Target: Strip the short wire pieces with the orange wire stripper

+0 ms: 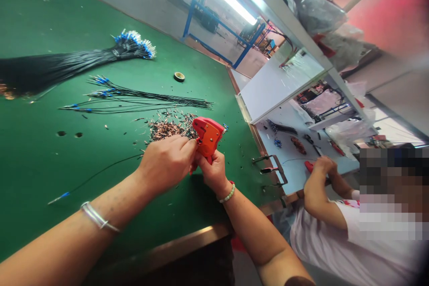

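Left hand [166,163] and right hand [212,172] held over the green table [110,22], near its front edge [197,234]; right fingers [214,165] wrapped closed around the handle of a red crimping tool [208,136], which sits just beside a heap of copper terminals [170,127]; left fingers [184,147] pressed together against the tool, what they pinch hidden; loose black wires with blue ends [144,98] lie beyond the heap; thicker wire bundle [67,62] toward the table's left side; tape roll [179,77] near the far edge; co-worker's hand [323,165] at a white table [295,174] to the right.
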{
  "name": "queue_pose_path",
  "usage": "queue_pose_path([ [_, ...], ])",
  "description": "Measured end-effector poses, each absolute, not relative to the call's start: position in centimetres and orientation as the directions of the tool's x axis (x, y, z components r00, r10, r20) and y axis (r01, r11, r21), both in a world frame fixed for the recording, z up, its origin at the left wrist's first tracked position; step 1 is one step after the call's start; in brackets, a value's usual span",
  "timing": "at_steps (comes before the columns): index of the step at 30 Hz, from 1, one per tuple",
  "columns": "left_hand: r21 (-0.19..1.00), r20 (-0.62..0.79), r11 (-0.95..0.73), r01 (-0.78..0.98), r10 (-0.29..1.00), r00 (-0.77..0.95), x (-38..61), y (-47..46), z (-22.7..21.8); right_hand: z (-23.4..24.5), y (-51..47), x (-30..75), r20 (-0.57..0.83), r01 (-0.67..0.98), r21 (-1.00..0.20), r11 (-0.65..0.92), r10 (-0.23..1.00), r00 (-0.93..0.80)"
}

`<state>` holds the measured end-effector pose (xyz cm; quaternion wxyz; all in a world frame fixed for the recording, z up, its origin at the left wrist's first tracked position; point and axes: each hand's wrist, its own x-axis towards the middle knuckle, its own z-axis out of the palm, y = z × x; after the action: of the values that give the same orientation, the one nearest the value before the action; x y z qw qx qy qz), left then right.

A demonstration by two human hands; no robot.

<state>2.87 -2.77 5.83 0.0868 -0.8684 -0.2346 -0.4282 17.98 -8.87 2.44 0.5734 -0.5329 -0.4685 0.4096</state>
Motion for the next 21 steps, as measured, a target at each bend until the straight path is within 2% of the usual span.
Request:
queue_pose_path([
  [7, 0.073, 0.749, -0.866, 0.495, 0.375, 0.546, 2.85, -2.71, 5.68, 2.32, -8.95, 18.06, 0.068, 0.03, -0.998, 0.063, 0.973, 0.222],
  [16, 0.042, 0.755, -0.856, 0.516, 0.365, 0.545, 2.87, -2.57, 5.48, 2.18, -8.9, 17.87, 0.029, 0.003, -1.0, 0.03, 0.971, 0.239],
  [21, 0.083, 0.701, -0.854, 0.514, 0.417, 0.578, 2.77, -2.2, 4.83, 2.05, -8.76, 18.16, 0.019, -0.044, -0.999, 0.03, 0.973, 0.229],
])
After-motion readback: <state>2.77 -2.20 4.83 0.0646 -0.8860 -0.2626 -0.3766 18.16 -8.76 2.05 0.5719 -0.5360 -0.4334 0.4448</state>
